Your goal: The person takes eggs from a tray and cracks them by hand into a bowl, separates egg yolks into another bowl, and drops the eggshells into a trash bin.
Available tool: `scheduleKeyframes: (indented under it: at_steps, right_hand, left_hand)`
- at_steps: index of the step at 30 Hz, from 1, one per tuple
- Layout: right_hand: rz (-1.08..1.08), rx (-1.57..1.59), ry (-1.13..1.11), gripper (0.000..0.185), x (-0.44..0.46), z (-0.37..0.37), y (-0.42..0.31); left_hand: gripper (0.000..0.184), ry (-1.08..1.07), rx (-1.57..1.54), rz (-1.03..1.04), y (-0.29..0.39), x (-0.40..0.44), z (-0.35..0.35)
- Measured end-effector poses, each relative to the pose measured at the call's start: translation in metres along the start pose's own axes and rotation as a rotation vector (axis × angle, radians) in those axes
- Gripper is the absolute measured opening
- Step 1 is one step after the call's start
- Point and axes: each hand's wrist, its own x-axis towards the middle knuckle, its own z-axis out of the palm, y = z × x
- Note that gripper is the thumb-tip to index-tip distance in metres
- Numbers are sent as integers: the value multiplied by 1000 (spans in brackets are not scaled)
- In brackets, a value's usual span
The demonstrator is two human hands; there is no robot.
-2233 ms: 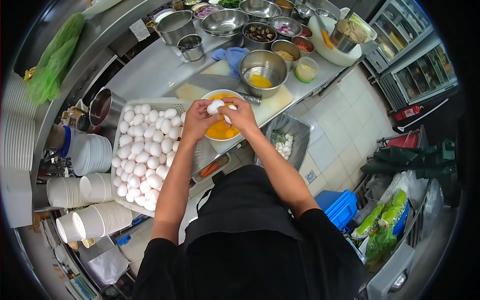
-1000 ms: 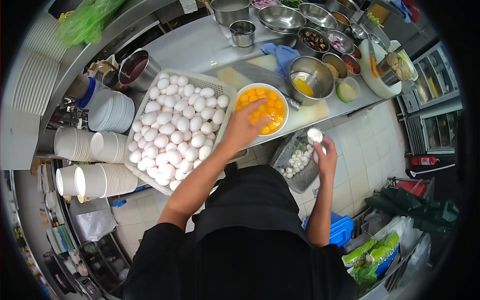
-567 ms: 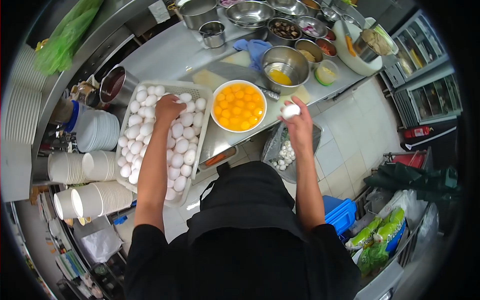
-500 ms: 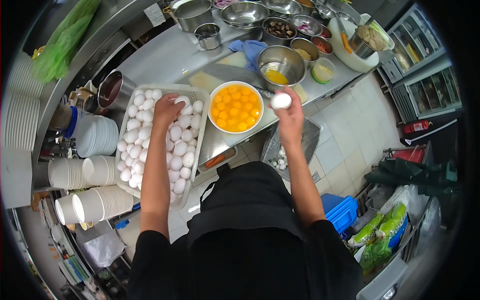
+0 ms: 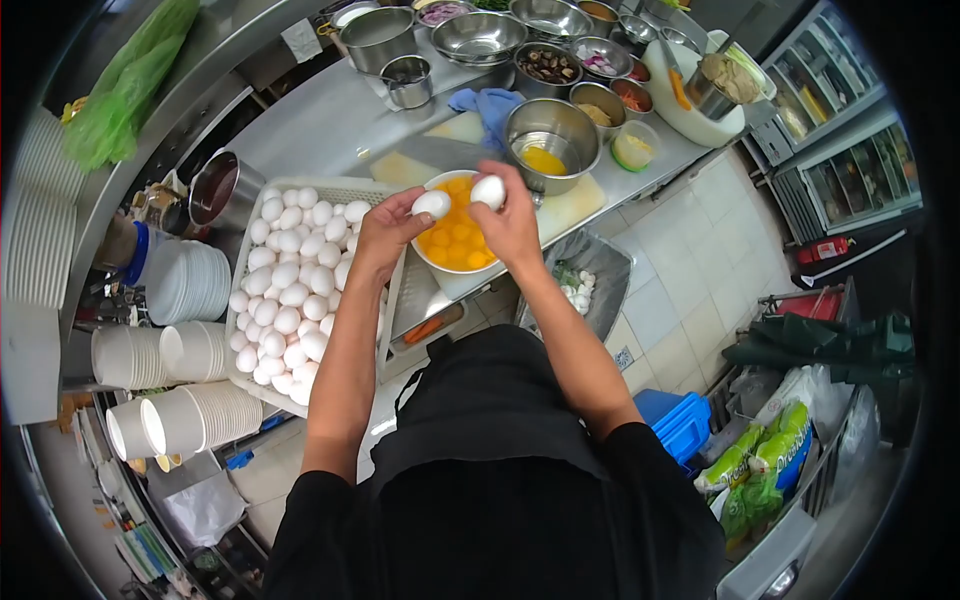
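My left hand (image 5: 382, 238): closed on one egg (image 5: 431, 205) | my right hand (image 5: 513, 228): gripping another egg (image 5: 488, 191) | both eggs out of crate (image 5: 340, 184), above bowl (image 5: 448, 268), apparently uncracked

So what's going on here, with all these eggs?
Someone in black is working with eggs at a metal counter. Their left hand holds a white egg and their right hand holds a second egg, both over a white bowl with many yolks in it. Both eggs look whole from here. Beside the bowl, a plastic basket holds many more eggs, and what look like empty shells lie in a lined bin below the counter.
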Motion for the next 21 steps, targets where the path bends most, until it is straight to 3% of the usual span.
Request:
scheduleKeyframes:
  at_steps: [1, 3, 4, 7, 9, 11, 13, 15, 18, 21]
  right_hand:
    - [-4, -6, 13, 38, 4, -5, 5]
    - [556, -76, -284, 39, 8, -12, 11]
    - [570, 54, -233, 41, 4, -9, 23]
    - [558, 49, -191, 40, 1, -11, 38]
    - [562, -76, -175, 38, -1, -11, 51]
    - [401, -335, -130, 36, -4, -10, 80]
    - [398, -368, -115, 34, -5, -9, 61]
    - [236, -477, -105, 31, -6, -8, 55]
    - [161, -482, -87, 30, -8, -9, 51]
    - [29, -501, -94, 30, -9, -12, 53]
  left_hand:
    - [51, -15, 1, -1, -2, 3, 3]
    - [50, -50, -22, 23, -8, 8, 9]
    - [50, -60, -21, 21, -12, 11, 12]
    - [45, -10, 1, 21, -23, 18, 20]
    - [41, 73, 260, 28, -29, 21, 22]
    - [39, 79, 353, 22, -39, 28, 19]
    - [38, 92, 443, 15, -47, 32, 18]
    - [38, 95, 559, 92, -54, 34, 16]
    - [36, 43, 306, 106, -60, 38, 14]
    - [34, 37, 318, 140, -54, 33, 16]
